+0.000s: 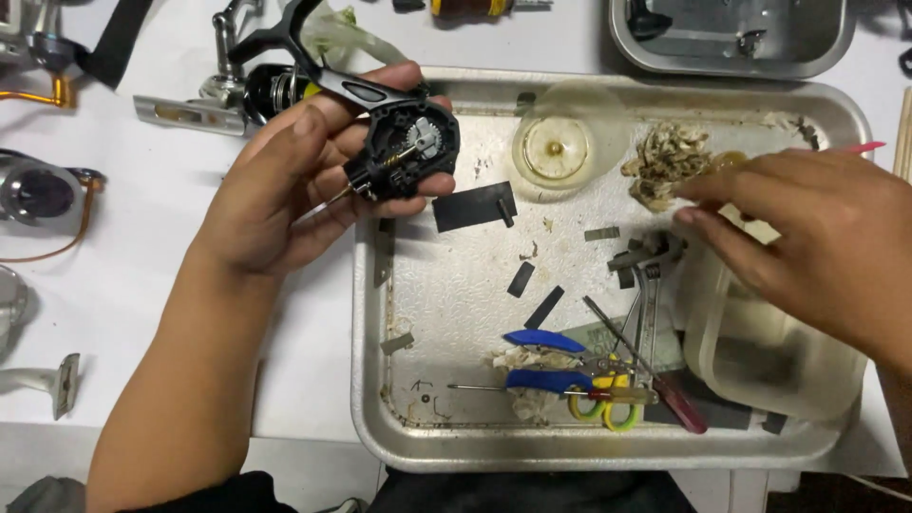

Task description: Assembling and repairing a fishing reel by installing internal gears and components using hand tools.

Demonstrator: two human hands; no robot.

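Two hands were in view when I looked down. My left hand (285,185) was curled around one black fishing-reel body (404,147), fingers wrapped under it and thumb over the top, holding it above the upper left corner of the big metal tray (456,446). The reel's side was open, so I could see one grey gear inside. My right hand (817,237) hovered over the tray's right side, fingers loosely bent and pointed left toward one wad of dirty rag (665,161); a thin pink-tipped stick (860,148) showed past the knuckles — whether the hand pinched it I could not tell.

I counted two metal trays: the big one and a smaller one (731,62) at the top edge. In the big tray lay one small round clear dish (554,149), one clear plastic tub (760,366) under my right hand, one pair of blue-handled pliers (543,359), one yellow-handled tool (608,404) beside them, one red-handled screwdriver (679,404), and one dark flat plate (473,206) touching the reel hand's fingertips. Several small dark strips were scattered about the tray's middle.

On the white table (142,285) to the left I saw at least three more reels or reel parts — one silver reel (237,90) just behind my left hand, and others cut off by the frame.
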